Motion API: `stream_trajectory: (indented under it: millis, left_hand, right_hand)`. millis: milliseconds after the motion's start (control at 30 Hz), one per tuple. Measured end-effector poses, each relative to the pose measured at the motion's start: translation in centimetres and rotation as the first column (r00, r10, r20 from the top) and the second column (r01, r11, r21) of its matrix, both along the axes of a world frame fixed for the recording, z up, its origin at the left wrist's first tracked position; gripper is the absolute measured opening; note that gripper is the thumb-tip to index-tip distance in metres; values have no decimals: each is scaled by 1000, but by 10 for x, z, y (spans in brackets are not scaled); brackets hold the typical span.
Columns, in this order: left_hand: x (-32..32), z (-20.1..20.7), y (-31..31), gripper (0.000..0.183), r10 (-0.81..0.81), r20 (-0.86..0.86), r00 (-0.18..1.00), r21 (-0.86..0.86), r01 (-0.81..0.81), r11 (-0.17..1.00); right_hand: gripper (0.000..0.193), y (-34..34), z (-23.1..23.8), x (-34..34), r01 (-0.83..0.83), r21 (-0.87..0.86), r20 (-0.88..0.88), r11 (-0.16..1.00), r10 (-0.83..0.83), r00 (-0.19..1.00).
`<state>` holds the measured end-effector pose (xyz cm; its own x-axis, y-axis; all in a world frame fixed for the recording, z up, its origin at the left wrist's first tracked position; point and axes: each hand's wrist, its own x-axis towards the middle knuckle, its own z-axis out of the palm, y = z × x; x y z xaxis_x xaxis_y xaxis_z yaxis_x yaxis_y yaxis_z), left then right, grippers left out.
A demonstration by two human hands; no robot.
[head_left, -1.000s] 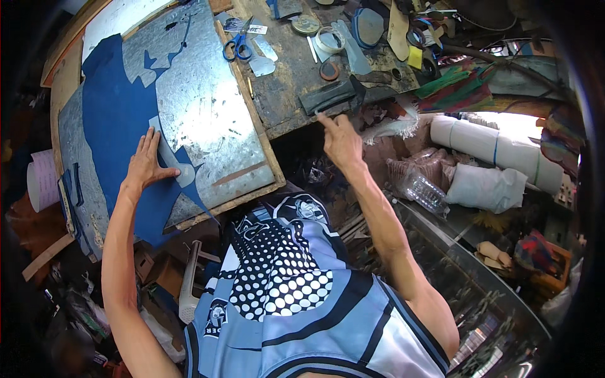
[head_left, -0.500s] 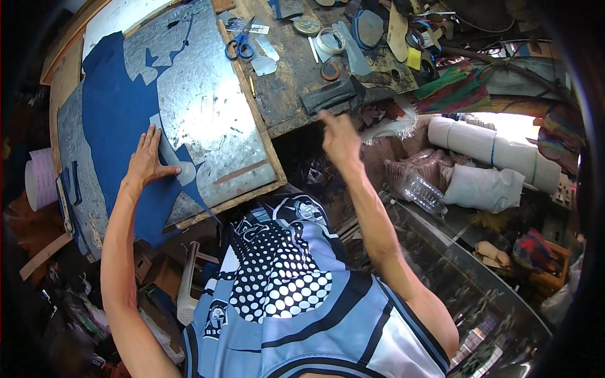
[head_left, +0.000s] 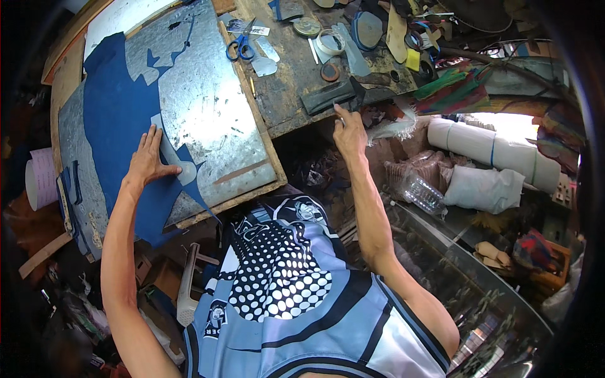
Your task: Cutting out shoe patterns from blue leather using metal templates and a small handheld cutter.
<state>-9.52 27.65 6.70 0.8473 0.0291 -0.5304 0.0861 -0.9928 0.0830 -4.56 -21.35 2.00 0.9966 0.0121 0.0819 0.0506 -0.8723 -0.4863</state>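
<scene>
My left hand (head_left: pixel 148 157) lies spread on a dark blue sheet of material (head_left: pixel 120 107), fingers along the edge of a pale curved template (head_left: pixel 169 151). Its thumb presses near the template's rounded lower end. The sheet, with a ragged right edge, rests on a shiny metal-topped board (head_left: pixel 208 94). Off to the right, my right hand (head_left: pixel 351 133) is closed just in front of the bench edge, below a dark folded strip of material (head_left: pixel 328 96). Something small and pale shows at its fingertips, too small to name.
On the bench lie blue-handled scissors (head_left: pixel 241 47), a tape roll (head_left: pixel 331 41), a round tin (head_left: pixel 307 26) and several cut pieces. A white roll (head_left: pixel 491 150), a clear plastic bottle (head_left: pixel 423 192) and a white bag (head_left: pixel 485 188) lie to the right. Narrow dark strips (head_left: pixel 75 183) lie at the board's left.
My right hand has moved slightly right along the bench edge and its fingers have drawn in. My left hand, the template and the blue sheet stay in place.
</scene>
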Motion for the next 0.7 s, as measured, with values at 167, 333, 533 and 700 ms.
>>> stream_trajectory:
  millis: [167, 333, 533, 700]
  left_hand:
    - [-6, -9, 7, 130, -11, 42, 999, -23, 11, 1000]
    - [-7, -10, 8, 131, -9, 41, 999, -21, 10, 1000]
    - [-3, -2, 3, 131, -4, 14, 1000, -12, 4, 1000]
    - [-1, -1, 0, 131, 11, -20, 1000, 10, -11, 1000]
  right_hand:
    - [37, -3, -8, -2, -47, 25, 11, 999, 47, 999]
    - [36, 11, 1, -10, -154, 108, 10, 982, 154, 988]
    - [36, 5, -9, -7, -123, 142, 80, 982, 113, 990]
    - [34, 5, -2, -9, -125, 149, 0, 981, 127, 992]
